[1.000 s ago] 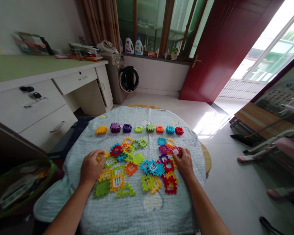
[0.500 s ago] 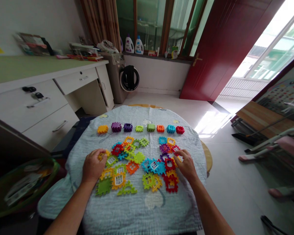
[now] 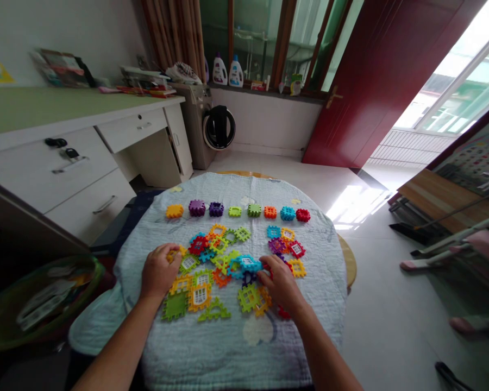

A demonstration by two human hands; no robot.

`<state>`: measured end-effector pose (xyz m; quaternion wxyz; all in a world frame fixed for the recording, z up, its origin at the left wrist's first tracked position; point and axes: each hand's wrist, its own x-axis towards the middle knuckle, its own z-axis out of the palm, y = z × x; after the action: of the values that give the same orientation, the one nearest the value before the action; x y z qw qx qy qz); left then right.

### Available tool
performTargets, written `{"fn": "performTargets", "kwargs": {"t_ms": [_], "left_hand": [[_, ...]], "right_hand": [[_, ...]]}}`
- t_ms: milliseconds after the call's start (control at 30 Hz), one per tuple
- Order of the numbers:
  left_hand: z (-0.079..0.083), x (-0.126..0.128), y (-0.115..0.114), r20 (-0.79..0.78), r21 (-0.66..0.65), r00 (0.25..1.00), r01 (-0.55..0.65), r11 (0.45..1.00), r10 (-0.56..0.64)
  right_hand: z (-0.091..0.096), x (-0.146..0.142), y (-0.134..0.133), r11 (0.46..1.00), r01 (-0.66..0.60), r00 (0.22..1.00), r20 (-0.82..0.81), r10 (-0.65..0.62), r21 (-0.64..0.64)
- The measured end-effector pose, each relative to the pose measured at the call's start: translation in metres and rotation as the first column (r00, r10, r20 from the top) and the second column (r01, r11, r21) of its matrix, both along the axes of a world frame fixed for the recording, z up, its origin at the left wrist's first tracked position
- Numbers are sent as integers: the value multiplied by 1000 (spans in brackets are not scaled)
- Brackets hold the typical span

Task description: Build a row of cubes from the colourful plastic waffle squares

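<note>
My left hand (image 3: pixel 160 271) is closed around a yellow interlocking plastic block (image 3: pixel 172 254) at the left of the loose pieces. Over the middle of the table, my right hand (image 3: pixel 280 285) has its fingertips bent at the right end of some light-blue window blocks (image 3: pixel 246 264); its grip is partly hidden. Bits of red show beside those fingers. Between my hands lie a red block (image 3: pixel 198 245), a yellow window block (image 3: pixel 199 296), a green square panel (image 3: pixel 175 306) and a green triangular piece (image 3: pixel 214 310). Right of centre rests a green window block (image 3: pixel 248 297).
A row of assembled cubes, including a purple one (image 3: pixel 196 207) and a red one (image 3: pixel 303 215), lines the far part of the cloth-covered round table (image 3: pixel 212 358). More loose blocks, one a red window block (image 3: pixel 297 248), lie at right. A basket (image 3: pixel 85 271) stands at left.
My right hand has moved left from the yellow block at the right to the light-blue blocks, which have shifted left and tilted. My left hand keeps its place at the yellow block.
</note>
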<state>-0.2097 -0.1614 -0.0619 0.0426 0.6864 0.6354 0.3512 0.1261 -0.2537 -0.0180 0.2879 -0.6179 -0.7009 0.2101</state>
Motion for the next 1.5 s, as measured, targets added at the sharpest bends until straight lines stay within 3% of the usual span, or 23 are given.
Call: {"fn": "performTargets", "kwargs": {"t_ms": [133, 300, 433, 700, 1133, 1500], "left_hand": [[0, 0, 0, -8, 4, 1000, -2, 1000, 2], [-1, -1, 1, -8, -4, 1000, 8, 1000, -8], [-3, -1, 1, -9, 4, 1000, 9, 1000, -9], [-4, -2, 2, -26, 7, 1000, 10, 1000, -9], [-1, -1, 1, -20, -12, 1000, 2, 1000, -3], [0, 0, 0, -16, -6, 1000, 2, 1000, -2]], "right_hand": [[-5, 13, 4, 988, 120, 981, -161, -103, 95], [-9, 55, -2, 958, 264, 964, -8, -264, 112], [-14, 69, -7, 982, 185, 966, 178, -186, 26], [-13, 61, -2, 984, 160, 943, 307, -129, -78], [-6, 61, -1, 985, 145, 971, 205, -125, -89], [-5, 53, 5, 985, 150, 969, 210, -129, -88]]}}
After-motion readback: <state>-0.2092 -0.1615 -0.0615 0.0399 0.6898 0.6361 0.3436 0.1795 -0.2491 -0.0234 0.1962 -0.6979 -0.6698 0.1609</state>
